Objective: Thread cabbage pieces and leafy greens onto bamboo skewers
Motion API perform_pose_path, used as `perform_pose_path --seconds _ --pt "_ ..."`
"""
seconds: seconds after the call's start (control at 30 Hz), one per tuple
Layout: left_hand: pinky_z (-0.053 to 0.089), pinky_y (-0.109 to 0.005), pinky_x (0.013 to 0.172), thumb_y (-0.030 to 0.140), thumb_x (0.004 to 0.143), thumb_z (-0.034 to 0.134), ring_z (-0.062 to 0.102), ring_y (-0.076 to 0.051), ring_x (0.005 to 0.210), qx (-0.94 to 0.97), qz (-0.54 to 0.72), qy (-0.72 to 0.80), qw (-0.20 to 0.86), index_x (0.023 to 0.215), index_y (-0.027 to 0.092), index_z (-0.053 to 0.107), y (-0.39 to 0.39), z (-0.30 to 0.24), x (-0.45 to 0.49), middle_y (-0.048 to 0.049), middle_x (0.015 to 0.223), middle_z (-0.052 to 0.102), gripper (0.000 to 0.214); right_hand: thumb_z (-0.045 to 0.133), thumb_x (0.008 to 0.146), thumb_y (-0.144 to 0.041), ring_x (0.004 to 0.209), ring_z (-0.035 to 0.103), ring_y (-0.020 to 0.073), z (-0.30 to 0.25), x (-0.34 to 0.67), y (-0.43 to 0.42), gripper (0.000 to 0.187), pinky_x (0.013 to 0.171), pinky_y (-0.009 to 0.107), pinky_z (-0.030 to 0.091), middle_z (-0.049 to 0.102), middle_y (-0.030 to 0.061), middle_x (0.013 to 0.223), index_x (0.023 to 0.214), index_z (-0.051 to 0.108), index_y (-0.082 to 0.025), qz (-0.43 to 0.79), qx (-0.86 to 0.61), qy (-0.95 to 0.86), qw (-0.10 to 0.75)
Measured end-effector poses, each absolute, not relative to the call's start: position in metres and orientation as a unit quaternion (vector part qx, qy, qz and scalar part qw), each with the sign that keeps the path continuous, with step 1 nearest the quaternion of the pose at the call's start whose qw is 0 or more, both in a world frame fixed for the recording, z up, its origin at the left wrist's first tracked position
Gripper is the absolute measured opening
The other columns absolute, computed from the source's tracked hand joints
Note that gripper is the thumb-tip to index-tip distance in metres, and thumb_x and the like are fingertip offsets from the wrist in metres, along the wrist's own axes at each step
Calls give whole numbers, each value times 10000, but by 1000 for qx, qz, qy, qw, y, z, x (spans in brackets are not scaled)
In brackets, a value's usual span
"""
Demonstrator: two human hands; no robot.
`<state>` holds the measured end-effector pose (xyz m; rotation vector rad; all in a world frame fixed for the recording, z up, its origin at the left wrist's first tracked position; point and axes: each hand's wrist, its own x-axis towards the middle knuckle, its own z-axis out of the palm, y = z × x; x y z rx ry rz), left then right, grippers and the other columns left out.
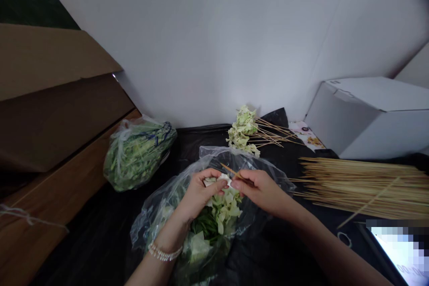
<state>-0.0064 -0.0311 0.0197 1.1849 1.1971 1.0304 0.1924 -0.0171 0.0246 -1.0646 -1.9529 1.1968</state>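
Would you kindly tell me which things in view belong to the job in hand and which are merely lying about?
Seemingly part of the job:
- pale leaf in the left hand
- pointed stick in the right hand
- open plastic bag
- leafy sticks
- loose sticks

Probably just lying about:
- bagged greens, though possibly stock
- cardboard box
- white box
- lit screen

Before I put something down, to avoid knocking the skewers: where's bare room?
Widest looks the black sheet at front left, between the wooden board and open clear bag; a narrower patch lies between the bagged greens and leafy skewers. It's crowded beneath the left hand and right hand, and at right, with loose sticks.
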Motion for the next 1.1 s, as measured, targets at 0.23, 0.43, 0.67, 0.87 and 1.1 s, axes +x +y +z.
perform_pose_path --seconds 0.23,0.43,0.67,0.87,1.1 --pt "516 -262 632 374 704 780 653 -152 629 510 487 562 432 783 171 668 -24 11 -8 -27 717 720 244 326 1003 -269 826 610 189 44 205 -26 250 744 304 408 655 52 911 1041 566 -211 261 -462 -794 296" --pt "541 -281 671 340 713 762 671 -165 649 512 495 563 420 819 166 711 -24 10 -8 -32 738 724 210 381 963 -207 906 637 216 39 204 -28 298 801 317 442 690 78 951 1062 662 -211 222 -436 -838 241" --pt "565 -296 697 345 699 758 689 -173 659 488 521 565 414 824 166 699 -24 14 -5 -19 732 713 226 425 959 -227 821 682 197 40 199 -31 296 715 266 427 749 32 883 1069 693 -282 233 -439 -842 212" --pt "543 -260 644 321 694 749 672 -158 624 493 534 569 385 813 163 709 -23 12 -5 -10 702 713 202 387 984 -251 869 699 208 42 192 -34 316 675 258 382 755 41 936 1150 654 -276 215 -477 -838 154" --pt "522 -248 645 320 730 735 663 -157 638 537 518 575 336 821 161 720 -25 11 -7 -20 720 728 184 373 993 -271 846 697 200 38 189 -32 307 653 261 358 751 30 908 1138 643 -279 197 -495 -836 134"
